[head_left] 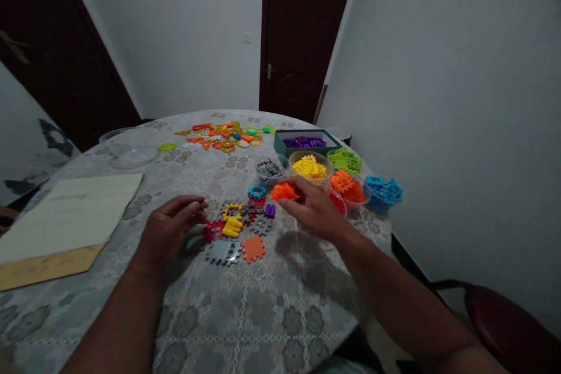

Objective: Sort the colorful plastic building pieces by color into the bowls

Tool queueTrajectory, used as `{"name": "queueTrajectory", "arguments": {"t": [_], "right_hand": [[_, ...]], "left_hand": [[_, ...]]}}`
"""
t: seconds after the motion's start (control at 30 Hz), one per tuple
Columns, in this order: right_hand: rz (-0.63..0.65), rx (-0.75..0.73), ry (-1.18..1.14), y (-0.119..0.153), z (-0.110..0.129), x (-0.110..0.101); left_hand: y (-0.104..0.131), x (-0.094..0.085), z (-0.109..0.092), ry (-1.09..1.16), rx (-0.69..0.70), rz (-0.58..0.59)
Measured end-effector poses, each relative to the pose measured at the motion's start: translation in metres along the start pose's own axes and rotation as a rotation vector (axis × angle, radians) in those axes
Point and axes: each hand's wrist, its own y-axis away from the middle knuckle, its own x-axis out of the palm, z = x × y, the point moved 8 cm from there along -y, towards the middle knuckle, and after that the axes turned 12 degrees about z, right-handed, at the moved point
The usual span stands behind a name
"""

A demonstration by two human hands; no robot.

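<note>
My right hand pinches a small cluster of orange plastic pieces between thumb and fingers, raised in front of the tubs. My left hand is loosely curled to the left of the loose pieces, fingers a little apart, with nothing visible in it. Between the hands lie an orange notched square, a grey plate, red pieces, yellow tube-like pieces, a dark grey notched piece, a blue ring piece and purple pieces.
Clear tubs hold grey, yellow, orange, green, blue and red pieces. A dark green box contains purple pieces. Mixed pieces lie farther back. A cardboard sheet is left; a chair stands right.
</note>
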Motion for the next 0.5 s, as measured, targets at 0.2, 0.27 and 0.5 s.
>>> {"name": "queueTrajectory", "arguments": {"t": [0.2, 0.27, 0.5], "right_hand": [[-0.388, 0.273, 0.537, 0.044, -0.073, -0.152], [-0.448, 0.384, 0.687, 0.061, -0.097, -0.179], [-0.472, 0.531, 1.013, 0.087, -0.136, -0.178]], "left_hand": [[0.000, -0.017, -0.003, -0.251, 0.027, -0.174], [-0.001, -0.015, -0.002, -0.353, -0.019, -0.164], [-0.004, -0.002, -0.007, -0.600, -0.090, -0.131]]}}
